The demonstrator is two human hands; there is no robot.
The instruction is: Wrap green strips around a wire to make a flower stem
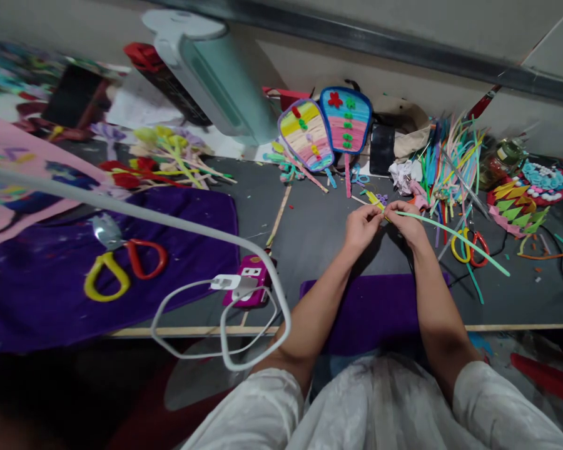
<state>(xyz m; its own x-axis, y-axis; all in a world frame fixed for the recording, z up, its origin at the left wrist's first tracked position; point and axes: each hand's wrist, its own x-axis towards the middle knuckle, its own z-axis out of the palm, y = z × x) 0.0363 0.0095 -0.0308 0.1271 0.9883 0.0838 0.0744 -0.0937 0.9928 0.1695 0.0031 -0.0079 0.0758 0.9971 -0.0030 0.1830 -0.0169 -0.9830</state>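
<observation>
My left hand (362,226) and my right hand (407,226) meet above the dark tabletop, fingertips pinched together. From the right hand's pinch a long mint-green pipe cleaner (457,233) runs out to the right in a gentle curve. Its near end passes between both hands' fingertips, where a bit of yellow also shows; the fingers hide how these join. Just behind the left fingers lies a yellow piece (374,200) with a pale stick. Two fan-shaped pieces, one yellow and purple (308,134), one blue-rimmed (346,119), lean at the back.
Bunched pipe cleaners (462,156) lie right of the hands, near yellow-and-red-handled scissors (469,245). A larger pair of scissors (107,275) rests on purple cloth (206,219). A white cable (187,228) loops past a magenta power strip (248,281). A pale-green appliance (216,75) stands behind.
</observation>
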